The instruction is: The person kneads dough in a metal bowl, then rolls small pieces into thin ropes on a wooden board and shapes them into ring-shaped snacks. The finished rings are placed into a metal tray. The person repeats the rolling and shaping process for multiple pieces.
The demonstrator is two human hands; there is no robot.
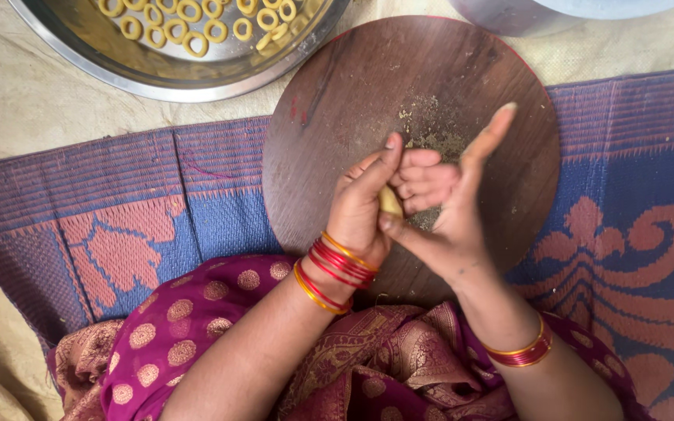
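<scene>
1. Nearest the camera lies the person's lap, draped in a magenta cloth (196, 320) with gold dots and woven gold borders, from which both forearms reach forward.
2. Each wrist carries red and gold bangles (335, 269), a thicker stack on the left wrist than on the right.
3. The left hand (364, 206) and the right hand (446, 199) meet above the near half of a round wooden board (337, 109).
4. Between the two palms sits a small piece of pale yellow dough (389, 201); both hands press against it, the left fingers curled over it and the right thumb beneath, while the right index finger points up and away.
5. The board bears a patch of greenish crumbs (434, 129) just beyond the hands.
6. Under the board spreads a woven mat (118, 226) in blue and purple with salmon-coloured motifs.
7. Beyond the mat, at the upper left, a steel tray (157, 74) holds many small dough rings (189, 31).
8. The edge of another metal vessel (509, 15) shows at the top right.
</scene>
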